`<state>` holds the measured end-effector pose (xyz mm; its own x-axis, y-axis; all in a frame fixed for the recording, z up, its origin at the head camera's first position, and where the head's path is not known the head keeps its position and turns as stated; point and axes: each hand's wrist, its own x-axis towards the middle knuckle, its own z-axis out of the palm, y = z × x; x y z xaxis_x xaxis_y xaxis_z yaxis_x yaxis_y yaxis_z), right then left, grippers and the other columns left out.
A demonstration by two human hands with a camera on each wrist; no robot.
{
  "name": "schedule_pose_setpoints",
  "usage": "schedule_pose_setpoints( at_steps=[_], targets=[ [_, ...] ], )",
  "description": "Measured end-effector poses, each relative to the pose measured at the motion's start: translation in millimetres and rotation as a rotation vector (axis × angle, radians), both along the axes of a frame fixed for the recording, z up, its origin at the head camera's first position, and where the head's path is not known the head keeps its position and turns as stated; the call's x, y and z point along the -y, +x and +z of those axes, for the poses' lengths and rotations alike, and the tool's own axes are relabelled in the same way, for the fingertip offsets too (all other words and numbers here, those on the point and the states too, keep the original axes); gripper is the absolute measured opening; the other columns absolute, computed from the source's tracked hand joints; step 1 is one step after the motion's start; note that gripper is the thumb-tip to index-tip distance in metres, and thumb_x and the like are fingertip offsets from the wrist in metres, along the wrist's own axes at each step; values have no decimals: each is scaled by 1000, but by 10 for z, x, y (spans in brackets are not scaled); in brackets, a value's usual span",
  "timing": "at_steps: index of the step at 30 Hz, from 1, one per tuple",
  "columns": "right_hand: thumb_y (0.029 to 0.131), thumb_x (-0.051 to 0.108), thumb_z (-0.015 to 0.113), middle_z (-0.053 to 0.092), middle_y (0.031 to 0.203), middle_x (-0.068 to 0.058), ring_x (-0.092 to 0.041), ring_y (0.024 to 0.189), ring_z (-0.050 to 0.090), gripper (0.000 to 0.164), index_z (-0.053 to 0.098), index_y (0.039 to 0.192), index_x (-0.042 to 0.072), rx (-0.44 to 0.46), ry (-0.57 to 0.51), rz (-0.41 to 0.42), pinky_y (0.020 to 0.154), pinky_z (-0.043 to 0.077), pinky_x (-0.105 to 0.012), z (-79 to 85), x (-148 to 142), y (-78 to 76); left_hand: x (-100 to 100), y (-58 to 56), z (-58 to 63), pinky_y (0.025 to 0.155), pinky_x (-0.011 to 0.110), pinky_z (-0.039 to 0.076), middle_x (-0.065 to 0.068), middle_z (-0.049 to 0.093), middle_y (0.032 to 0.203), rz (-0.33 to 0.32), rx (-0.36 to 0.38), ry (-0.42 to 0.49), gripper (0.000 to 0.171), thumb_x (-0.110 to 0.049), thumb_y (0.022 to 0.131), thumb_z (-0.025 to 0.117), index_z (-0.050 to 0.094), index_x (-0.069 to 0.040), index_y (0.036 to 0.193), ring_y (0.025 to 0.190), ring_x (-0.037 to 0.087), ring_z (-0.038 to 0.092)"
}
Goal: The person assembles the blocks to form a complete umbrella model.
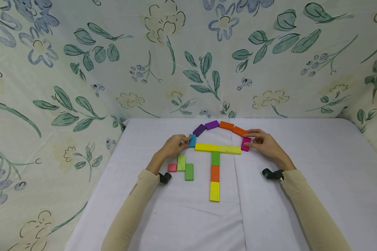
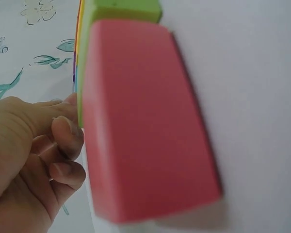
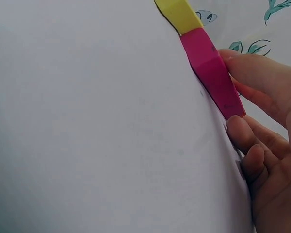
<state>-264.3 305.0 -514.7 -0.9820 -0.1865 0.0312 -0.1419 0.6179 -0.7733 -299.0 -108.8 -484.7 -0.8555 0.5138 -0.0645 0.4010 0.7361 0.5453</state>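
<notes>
From the head view, a block figure lay on the white table toward its far edge. The left hand pinched the blue block at the arch's left end; the right hand pinched the magenta block at its right end, beside the yellow bar.

The left wrist view showed curled fingers behind a pink block and green block.

In the right wrist view, fingertips gripped the glossy magenta block, touching a yellow block.
</notes>
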Motion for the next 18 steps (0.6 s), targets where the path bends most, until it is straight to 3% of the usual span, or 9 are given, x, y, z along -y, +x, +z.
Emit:
schedule_pose_setpoints(
  at_steps=[10, 18],
  targets=[
    [96, 32, 76, 48, 152, -11, -22, 95, 47, 43, 69, 134, 13, -4, 12, -13, 77, 39, -22, -1, 12, -5, -3, -4, 12, 80, 30, 47, 7, 69, 106, -15, -17, 15, 46, -11, 102, 65, 55, -8, 147, 89, 20, 55],
    [96, 30, 76, 47, 152, -14, -23, 95, 47, 43, 69, 133, 12, -17, 2, 2, 77, 38, -22, -22, -3, -14, -14, -7, 4, 83, 30, 48, 7, 69, 105, -6, -13, 7, 45, -10, 102, 65, 56, -9, 146, 90, 20, 55]
  ],
)
